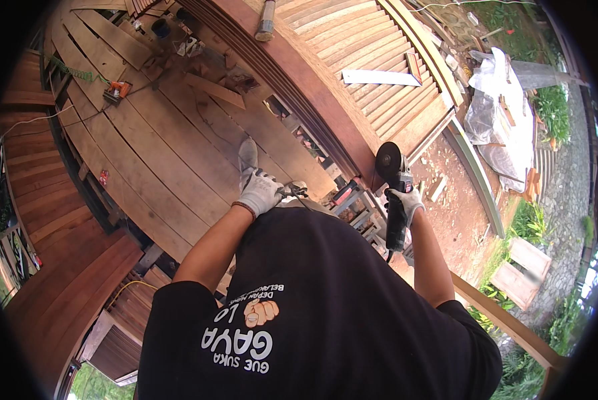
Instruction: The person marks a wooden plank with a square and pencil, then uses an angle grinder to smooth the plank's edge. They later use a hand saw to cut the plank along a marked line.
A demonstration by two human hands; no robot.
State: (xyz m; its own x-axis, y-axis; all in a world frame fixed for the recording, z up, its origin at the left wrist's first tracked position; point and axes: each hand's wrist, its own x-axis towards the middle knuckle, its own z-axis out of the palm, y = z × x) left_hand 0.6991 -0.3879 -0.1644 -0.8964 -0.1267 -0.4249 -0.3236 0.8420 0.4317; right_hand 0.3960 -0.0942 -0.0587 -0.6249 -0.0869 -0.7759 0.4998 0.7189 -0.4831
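Note:
My right hand (pixel 410 200), in a pale work glove, is wrapped round the body of a black angle grinder (pixel 396 227). Its dark round disc (pixel 387 159) points away from me, beside the corner of a louvred wooden panel (pixel 362 50). A cord leaves the grinder's lower end. Near my left knee, my left hand (pixel 261 192), gloved too, has its fingers closed around a small dark object whose kind I cannot make out. A try square (pixel 379 78) with a pale blade and wooden handle lies on the slats.
A wooden-handled tool (pixel 265 23) rests on the panel's far frame. On the plank floor (pixel 159 160) to the left are an orange-and-black power tool (pixel 117 91) with a green coiled hose and a loose board (pixel 215 91). Plastic sheeting (pixel 499 113) covers a pile at the right.

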